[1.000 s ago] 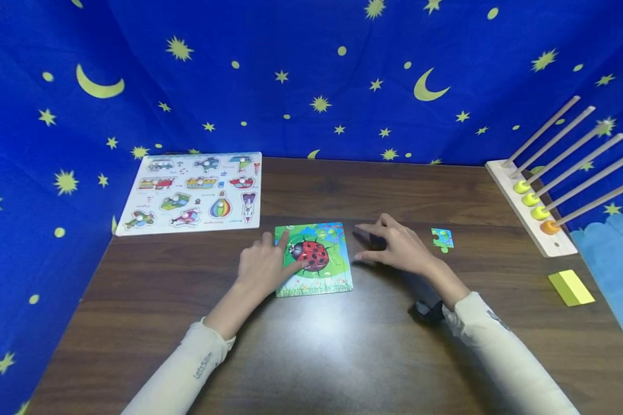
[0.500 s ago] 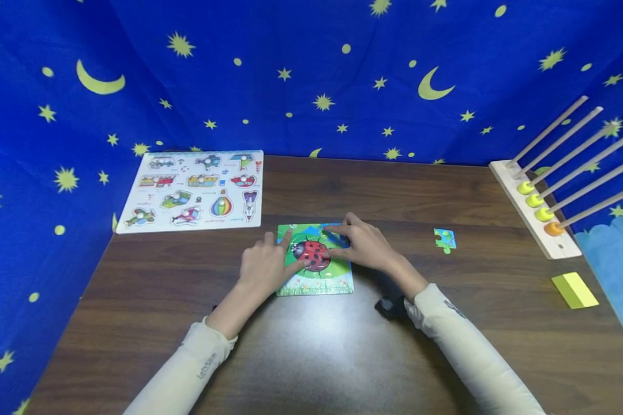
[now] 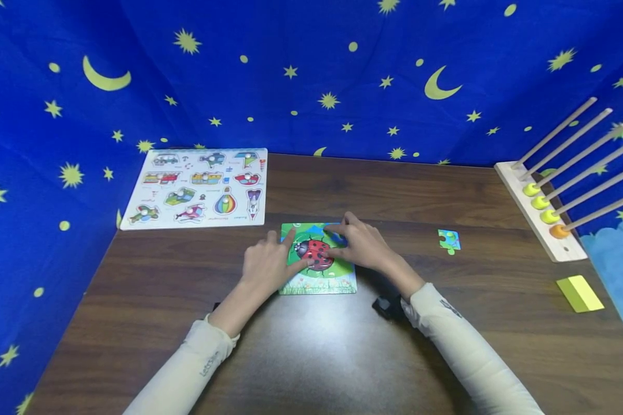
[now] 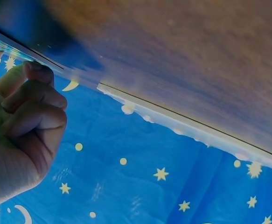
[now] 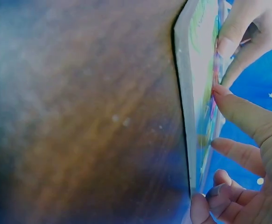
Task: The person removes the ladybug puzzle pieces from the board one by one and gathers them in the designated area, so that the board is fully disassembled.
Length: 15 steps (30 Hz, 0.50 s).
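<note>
On the table (image 3: 311,372), right at the middle, the ladybug puzzle (image 3: 316,286) is touched from both sides! Its left part is met by the left hand (image 3: 263,262), thumb and forefinger stretched out and released, other fingers folded; its far right part is covered by the right hand (image 3: 364,245), thumb and forefinger likewise extended, released. Further right, a loose puzzle piece (image 3: 449,240) is seen; far left, a picture board (image 3: 241,199) is laid flat; far right, a bead stand (image 3: 523,199) is spotted.

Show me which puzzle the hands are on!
The ladybug puzzle: the left hand and the right hand both touch it. The vehicle puzzle lies apart, with no hand on it.
</note>
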Each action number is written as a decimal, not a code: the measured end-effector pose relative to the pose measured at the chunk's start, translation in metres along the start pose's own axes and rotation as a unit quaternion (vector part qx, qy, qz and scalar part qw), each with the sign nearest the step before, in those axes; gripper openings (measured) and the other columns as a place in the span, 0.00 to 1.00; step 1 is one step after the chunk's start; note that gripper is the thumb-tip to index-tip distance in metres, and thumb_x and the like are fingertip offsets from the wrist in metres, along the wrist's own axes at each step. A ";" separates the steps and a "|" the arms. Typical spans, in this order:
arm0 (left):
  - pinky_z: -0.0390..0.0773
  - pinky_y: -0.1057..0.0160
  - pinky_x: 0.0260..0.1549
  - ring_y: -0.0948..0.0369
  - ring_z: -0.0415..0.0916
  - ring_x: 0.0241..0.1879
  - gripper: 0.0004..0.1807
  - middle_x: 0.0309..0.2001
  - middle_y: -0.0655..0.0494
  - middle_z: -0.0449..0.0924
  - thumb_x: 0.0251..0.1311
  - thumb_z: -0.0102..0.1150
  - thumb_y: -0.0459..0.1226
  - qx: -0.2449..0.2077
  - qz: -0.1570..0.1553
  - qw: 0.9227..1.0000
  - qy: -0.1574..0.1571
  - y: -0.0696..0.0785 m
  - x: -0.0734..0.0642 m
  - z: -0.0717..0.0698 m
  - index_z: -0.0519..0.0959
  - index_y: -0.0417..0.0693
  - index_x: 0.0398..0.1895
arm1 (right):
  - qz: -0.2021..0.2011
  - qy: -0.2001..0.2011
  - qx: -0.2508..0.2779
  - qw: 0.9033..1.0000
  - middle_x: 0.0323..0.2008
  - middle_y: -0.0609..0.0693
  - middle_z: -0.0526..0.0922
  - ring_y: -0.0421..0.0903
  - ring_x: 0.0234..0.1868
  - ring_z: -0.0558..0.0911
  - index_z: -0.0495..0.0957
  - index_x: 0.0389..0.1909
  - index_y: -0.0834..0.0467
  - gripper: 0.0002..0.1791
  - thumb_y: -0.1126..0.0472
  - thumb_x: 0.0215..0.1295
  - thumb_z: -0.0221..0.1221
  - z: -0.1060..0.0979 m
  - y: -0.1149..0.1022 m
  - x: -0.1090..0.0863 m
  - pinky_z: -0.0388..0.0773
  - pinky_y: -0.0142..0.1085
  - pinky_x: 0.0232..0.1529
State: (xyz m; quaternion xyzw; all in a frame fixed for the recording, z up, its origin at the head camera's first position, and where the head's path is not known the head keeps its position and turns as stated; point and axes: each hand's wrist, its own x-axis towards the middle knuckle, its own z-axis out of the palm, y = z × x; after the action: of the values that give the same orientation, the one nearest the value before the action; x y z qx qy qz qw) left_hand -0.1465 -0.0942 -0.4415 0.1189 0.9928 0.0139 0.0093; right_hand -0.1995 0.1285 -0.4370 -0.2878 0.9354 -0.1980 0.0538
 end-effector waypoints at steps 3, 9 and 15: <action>0.63 0.65 0.13 0.59 0.67 0.20 0.47 0.47 0.41 0.80 0.57 0.52 0.71 -0.001 0.000 1.000 0.000 0.000 0.000 0.000 0.66 0.55 0.74 | 0.000 -0.001 0.004 1.000 0.36 0.53 0.72 0.41 0.23 0.68 0.80 0.60 0.55 0.32 0.45 0.55 0.72 0.001 -0.001 0.000 0.63 0.30 0.20; 0.64 0.65 0.14 0.59 0.68 0.21 0.49 0.46 0.42 0.79 0.56 0.51 0.72 -0.006 -0.010 1.000 -0.006 -0.001 0.000 0.001 0.65 0.52 0.74 | -0.005 0.005 0.003 1.000 0.37 0.54 0.72 0.41 0.24 0.68 0.81 0.59 0.55 0.32 0.45 0.55 0.72 0.003 -0.001 0.001 0.64 0.31 0.21; 0.64 0.65 0.14 0.59 0.68 0.21 0.50 0.45 0.42 0.79 0.56 0.51 0.73 -0.005 -0.014 1.000 -0.004 -0.002 0.000 0.003 0.66 0.51 0.73 | -0.001 0.007 0.003 1.000 0.38 0.54 0.71 0.42 0.24 0.69 0.81 0.59 0.55 0.33 0.45 0.54 0.72 0.004 -0.001 0.002 0.65 0.31 0.21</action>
State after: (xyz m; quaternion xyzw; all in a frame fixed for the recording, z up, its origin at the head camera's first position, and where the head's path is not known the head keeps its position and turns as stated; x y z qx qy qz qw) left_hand -0.1470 -0.0958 -0.4446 0.1049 0.9942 0.0183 0.0145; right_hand -0.1996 0.1256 -0.4398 -0.2867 0.9350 -0.2032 0.0481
